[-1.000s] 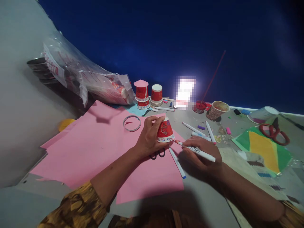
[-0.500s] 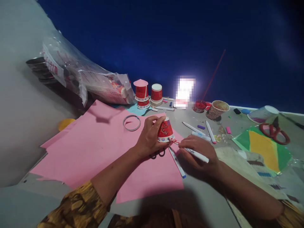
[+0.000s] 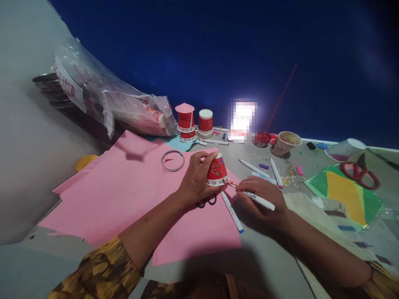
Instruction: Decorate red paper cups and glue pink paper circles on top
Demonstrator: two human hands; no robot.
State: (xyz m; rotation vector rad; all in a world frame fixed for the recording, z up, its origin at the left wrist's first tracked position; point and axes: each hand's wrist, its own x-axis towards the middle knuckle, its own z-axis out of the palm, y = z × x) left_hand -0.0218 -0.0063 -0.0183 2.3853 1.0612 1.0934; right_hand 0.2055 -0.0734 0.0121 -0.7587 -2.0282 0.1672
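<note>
My left hand [image 3: 197,176] is wrapped round a small red paper cup [image 3: 218,168], held upside down with its white base up and its patterned rim low. Between the fingers of my right hand [image 3: 263,197] is a white acrylic marker [image 3: 260,201], whose red and white front end reaches the cup's rim on the right. Under the cup, dark scissor handles [image 3: 212,199] show on pink paper [image 3: 124,191]. A white pen with a blue end [image 3: 232,211] lies just right of them.
Stacked red cups [image 3: 186,122] and another cup stack [image 3: 205,123] stand at the back. A silver ring [image 3: 173,161] lies on the paper. Rightward are loose markers [image 3: 276,173], a brown cup [image 3: 286,144] and red-handled scissors [image 3: 360,174]. A plastic bag [image 3: 134,112] lies back left.
The marker in my right hand has shifted slightly right along the cup's rim. My left hand and the cup have hardly moved.
</note>
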